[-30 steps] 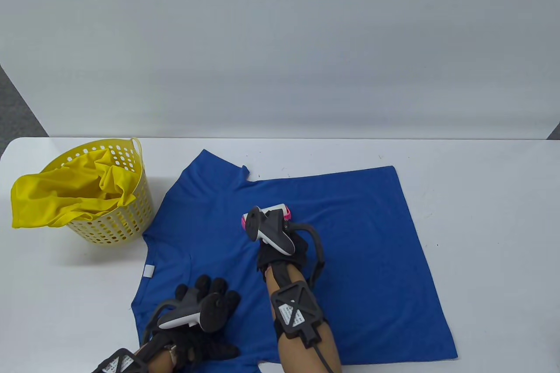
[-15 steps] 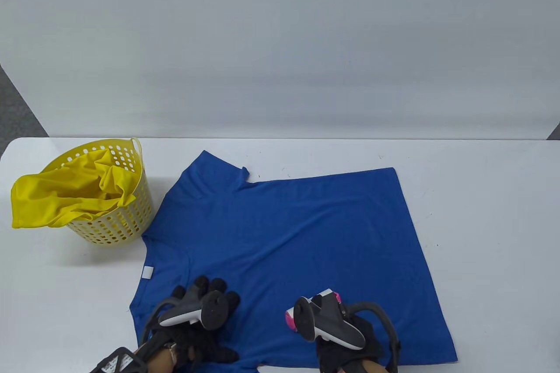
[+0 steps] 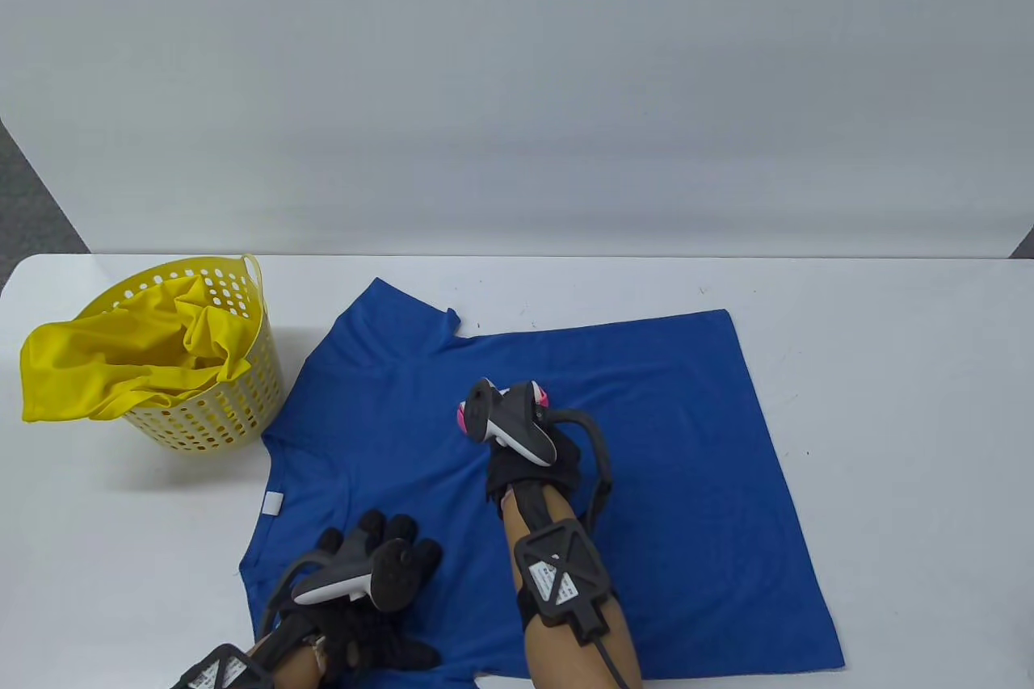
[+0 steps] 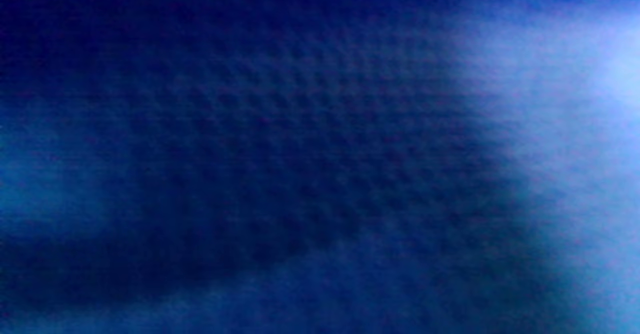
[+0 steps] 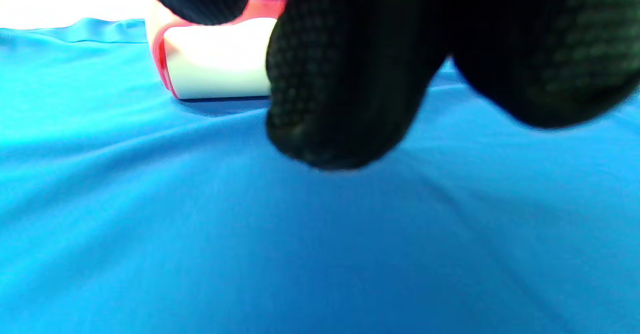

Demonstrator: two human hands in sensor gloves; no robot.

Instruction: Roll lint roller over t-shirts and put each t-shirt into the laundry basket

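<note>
A blue t-shirt lies spread flat on the white table. My right hand grips a pink and white lint roller whose drum rests on the shirt's middle. The white drum of the lint roller shows on the blue cloth in the right wrist view, behind my curled fingers. At the shirt's near left corner my left hand lies flat on the cloth with fingers straight. The left wrist view shows only blurred blue t-shirt cloth. The yellow laundry basket stands at the left with a yellow t-shirt spilling over its rim.
The white table runs on to the right of the shirt and behind it. A plain grey wall rises behind the table. Dark floor shows at the far left.
My right hand has rolled the lint roller from the shirt's near edge back up to its middle, after drawing it down from there. The left hand has stayed put.
</note>
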